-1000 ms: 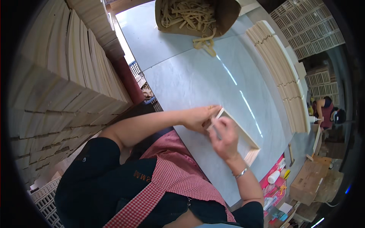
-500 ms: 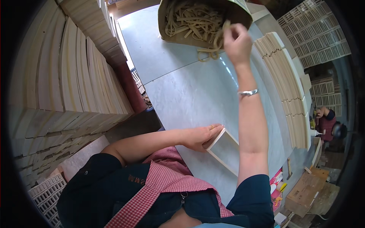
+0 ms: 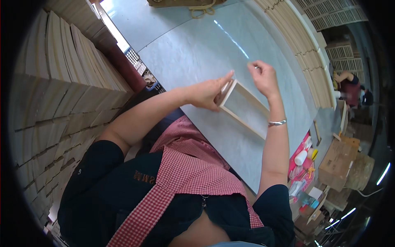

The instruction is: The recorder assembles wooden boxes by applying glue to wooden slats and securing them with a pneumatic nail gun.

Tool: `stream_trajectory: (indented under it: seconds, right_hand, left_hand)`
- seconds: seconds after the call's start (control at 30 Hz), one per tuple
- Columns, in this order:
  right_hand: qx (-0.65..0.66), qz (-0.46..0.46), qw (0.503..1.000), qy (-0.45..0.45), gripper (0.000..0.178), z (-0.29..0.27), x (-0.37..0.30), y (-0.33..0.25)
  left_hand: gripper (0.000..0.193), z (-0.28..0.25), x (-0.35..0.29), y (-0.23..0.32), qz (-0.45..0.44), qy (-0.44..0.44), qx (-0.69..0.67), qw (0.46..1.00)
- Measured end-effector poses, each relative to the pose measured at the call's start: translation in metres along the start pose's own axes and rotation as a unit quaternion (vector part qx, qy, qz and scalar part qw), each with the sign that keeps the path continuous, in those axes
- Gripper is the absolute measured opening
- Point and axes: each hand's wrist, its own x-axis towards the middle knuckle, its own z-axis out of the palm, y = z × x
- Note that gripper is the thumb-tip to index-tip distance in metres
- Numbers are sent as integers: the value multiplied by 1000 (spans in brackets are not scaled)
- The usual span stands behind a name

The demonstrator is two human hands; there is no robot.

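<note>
At a glossy grey table (image 3: 201, 53), wooden frame (image 3: 243, 121), stacked boards (image 3: 59, 61) at left

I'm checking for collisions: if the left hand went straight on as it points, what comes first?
The left hand would probably meet the right hand first, across a gap over the tabletop; depth is unclear, so it might pass above or below.

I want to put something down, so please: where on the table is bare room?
Between the wooden frame and the tan loops by the brown box, and between the frame and the near edge of the table. Crowded: along the right side, with wooden slats.
</note>
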Motion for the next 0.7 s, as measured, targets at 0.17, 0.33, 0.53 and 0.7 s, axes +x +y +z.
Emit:
stream_trajectory:
  seconds: [0.17,0.33,0.53,0.7]
  right_hand:
    - [-5,-42,995,-91,14,13,-38,-16]
    - [31,-72,989,-127,15,16,-55,-23]
    - [-81,-132,987,-35,13,24,-94,-30]
    - [-196,-26,980,-36,19,27,-125,-68]
  left_hand:
    - [122,9,0,-12,72,69,-12,995]
    - [119,5,-1,-1,43,44,-18,998]
    - [99,5,1,0,51,57,110,991]
    - [95,14,11,-32,143,148,221,953]
